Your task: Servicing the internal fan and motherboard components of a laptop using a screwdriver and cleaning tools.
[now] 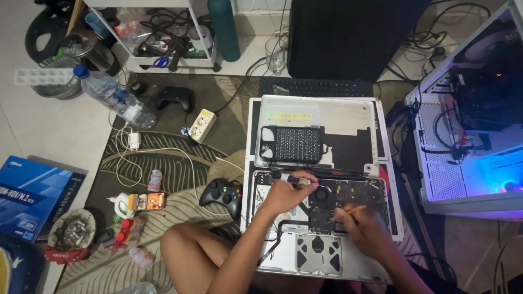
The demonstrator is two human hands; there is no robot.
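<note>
An opened laptop (305, 256) lies upside down on the floor before me, its circuit board and round black fan (322, 194) exposed. My left hand (284, 195) grips a dark-handled screwdriver (289, 177), its tip pointing right toward the fan. Over the board's right side, my right hand (362, 226) pinches a thin stick-like tool (354, 209). The removed white bottom cover (348, 117) lies just behind the laptop with a black case of screwdriver bits (295, 144) on it.
A black game controller (222, 194) lies left of the laptop, next to my bent knee (180, 247). A lit open computer case (474, 120) stands at right. A black keyboard (316, 87), power strip (202, 125), water bottle (114, 95), small bottles and cables crowd the patterned rug.
</note>
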